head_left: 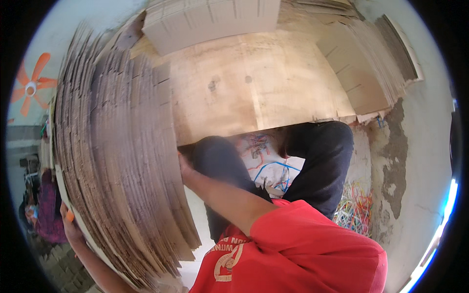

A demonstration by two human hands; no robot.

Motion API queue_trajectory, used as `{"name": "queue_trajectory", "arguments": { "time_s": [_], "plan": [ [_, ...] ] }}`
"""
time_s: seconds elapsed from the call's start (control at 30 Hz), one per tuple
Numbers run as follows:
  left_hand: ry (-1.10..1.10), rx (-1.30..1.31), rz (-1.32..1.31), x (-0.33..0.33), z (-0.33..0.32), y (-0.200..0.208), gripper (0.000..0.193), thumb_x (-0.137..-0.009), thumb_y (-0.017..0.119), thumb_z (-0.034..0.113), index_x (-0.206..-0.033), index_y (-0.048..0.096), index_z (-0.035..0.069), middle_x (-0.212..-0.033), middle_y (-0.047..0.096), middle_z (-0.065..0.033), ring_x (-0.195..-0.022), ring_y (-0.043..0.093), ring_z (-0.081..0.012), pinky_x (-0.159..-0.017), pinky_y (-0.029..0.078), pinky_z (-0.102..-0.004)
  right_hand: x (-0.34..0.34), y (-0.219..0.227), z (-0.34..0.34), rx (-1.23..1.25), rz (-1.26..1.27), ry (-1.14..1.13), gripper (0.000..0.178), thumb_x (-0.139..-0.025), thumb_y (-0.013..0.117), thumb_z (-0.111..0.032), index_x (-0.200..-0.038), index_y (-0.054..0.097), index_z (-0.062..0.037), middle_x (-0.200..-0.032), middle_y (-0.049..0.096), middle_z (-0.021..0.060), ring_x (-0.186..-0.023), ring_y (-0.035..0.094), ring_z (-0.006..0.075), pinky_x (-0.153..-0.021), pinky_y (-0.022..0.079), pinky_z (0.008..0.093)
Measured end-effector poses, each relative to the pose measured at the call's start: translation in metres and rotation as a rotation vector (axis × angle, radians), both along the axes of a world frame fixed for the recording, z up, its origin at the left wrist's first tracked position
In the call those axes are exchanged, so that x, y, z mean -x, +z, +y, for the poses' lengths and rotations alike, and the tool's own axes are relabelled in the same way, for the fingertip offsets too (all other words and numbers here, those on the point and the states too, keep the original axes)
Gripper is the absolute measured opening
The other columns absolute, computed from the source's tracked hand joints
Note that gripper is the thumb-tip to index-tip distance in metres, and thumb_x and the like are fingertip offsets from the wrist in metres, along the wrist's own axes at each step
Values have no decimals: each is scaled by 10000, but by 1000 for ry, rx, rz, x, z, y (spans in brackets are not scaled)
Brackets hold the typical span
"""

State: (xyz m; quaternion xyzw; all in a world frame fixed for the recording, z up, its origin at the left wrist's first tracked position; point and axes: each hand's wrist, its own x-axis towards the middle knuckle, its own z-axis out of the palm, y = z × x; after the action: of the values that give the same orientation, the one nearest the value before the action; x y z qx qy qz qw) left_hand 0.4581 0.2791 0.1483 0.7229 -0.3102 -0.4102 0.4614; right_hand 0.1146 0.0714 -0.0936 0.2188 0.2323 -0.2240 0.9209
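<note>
A tall bundle of flat brown cardboard sheets (129, 141), their layered edges facing me, fills the left side between my two arms. My left hand (69, 219) is at its outer left edge, with an orange band or wrap on a finger. Across my body reaches my right arm; my right hand (183, 166) is against the bundle's right side, fingers mostly hidden behind the sheets. Both hands appear to grip the bundle from opposite sides. The sheets look slightly blurred.
A plywood tabletop (254, 83) lies ahead over my knees. Another cardboard stack (210, 22) stands at its far edge, and more sheets (361, 68) lie at the right. Tangled coloured straps (354, 210) cover the floor by the peeling wall (415, 161). An orange fan (31, 88) is far left.
</note>
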Motion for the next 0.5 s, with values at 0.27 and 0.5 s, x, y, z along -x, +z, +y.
{"name": "queue_trajectory", "arguments": {
  "time_s": [0.27, 0.5],
  "plan": [
    [109, -46, -258, 39, -23, 19, 707, -868, 683, 344, -1431, 394, 28, -1294, 536, -137, -1077, 556, -282, -861, 482, -437, -20, -22, 9, 117, -193, -27, 393, -954, 552, -356, -1152, 640, -28, -1038, 690, 102, -867, 668, 211, -750, 558, 353],
    [-13, -226, -446, 43, -37, 56, 712, -826, 724, 352, -1378, 449, -5, -1261, 552, -195, -1052, 529, -329, -843, 448, -479, -14, -28, 19, 250, -268, -74, 384, -948, 559, -357, -1118, 662, -29, -990, 704, 97, -833, 673, 194, -728, 558, 343]
  ]
}}
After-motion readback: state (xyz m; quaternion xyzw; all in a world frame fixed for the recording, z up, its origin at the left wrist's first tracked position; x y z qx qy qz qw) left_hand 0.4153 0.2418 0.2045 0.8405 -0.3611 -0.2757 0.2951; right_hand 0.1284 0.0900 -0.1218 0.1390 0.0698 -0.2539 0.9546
